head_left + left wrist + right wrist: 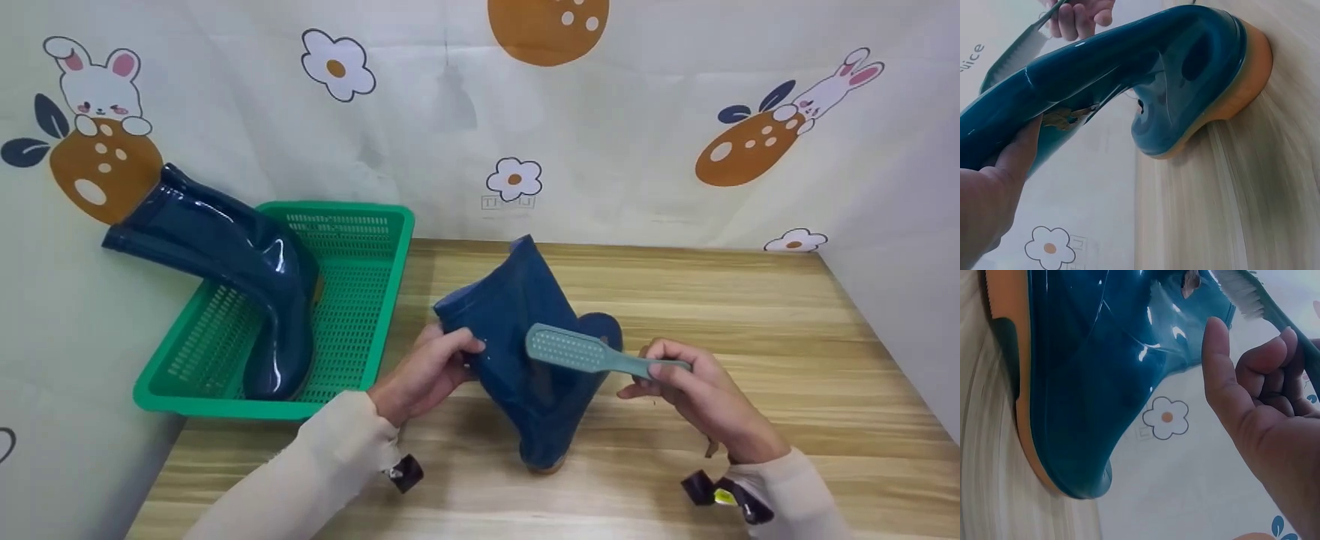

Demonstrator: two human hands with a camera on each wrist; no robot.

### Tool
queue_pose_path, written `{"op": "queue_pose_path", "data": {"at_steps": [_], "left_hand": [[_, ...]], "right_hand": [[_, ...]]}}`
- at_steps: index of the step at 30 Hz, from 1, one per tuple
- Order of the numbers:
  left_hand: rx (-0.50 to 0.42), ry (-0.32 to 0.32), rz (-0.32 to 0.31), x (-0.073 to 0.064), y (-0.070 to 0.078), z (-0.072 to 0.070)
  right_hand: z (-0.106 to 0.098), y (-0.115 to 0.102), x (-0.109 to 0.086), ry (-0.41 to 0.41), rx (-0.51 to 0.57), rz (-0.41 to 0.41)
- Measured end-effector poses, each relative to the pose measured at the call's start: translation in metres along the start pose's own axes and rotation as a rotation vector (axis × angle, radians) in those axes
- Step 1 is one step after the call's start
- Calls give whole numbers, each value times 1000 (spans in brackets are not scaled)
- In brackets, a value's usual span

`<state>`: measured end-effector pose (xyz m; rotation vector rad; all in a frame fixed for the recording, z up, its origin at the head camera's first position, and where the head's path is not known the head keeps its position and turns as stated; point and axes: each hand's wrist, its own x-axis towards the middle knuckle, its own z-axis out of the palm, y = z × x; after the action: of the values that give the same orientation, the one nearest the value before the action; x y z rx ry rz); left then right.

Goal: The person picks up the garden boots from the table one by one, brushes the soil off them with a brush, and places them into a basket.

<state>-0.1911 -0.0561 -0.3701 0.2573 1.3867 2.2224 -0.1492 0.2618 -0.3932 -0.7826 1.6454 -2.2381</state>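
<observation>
A dark blue rubber boot (pixel 502 322) with an orange sole (pixel 1249 79) stands on the table, its shaft leaning left. My left hand (pixel 429 369) grips the shaft near its top, thumb on the near side. A brownish patch (pixel 1067 118) marks the shaft beside that thumb in the left wrist view. By its handle my right hand (pixel 697 386) holds a grey-green scrub brush (pixel 566 349). Its white bristles (pixel 1238 292) face the boot shaft in the right wrist view; whether they touch it I cannot tell.
At the left a green plastic basket (pixel 390 300) stands on the wooden table (pixel 750 322). A second blue boot (pixel 217 236) leans inside it, its shaft sticking out over the left rim. A printed cloth (pixel 637 135) hangs behind the table.
</observation>
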Motion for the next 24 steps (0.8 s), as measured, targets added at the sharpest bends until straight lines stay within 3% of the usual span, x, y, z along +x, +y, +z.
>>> {"op": "queue_pose_path", "data": {"at_steps": [11,19,24], "left_hand": [[11,-41,-14,-2,2,6],[4,-7,-3,0,1,5],[-3,-6,8,0,-1,4]], "right_hand": [[-4,12,-8,0,-11,103],[-15,6,-27,83,-233,263],[-15,-1,-25,67,-205,198]]}}
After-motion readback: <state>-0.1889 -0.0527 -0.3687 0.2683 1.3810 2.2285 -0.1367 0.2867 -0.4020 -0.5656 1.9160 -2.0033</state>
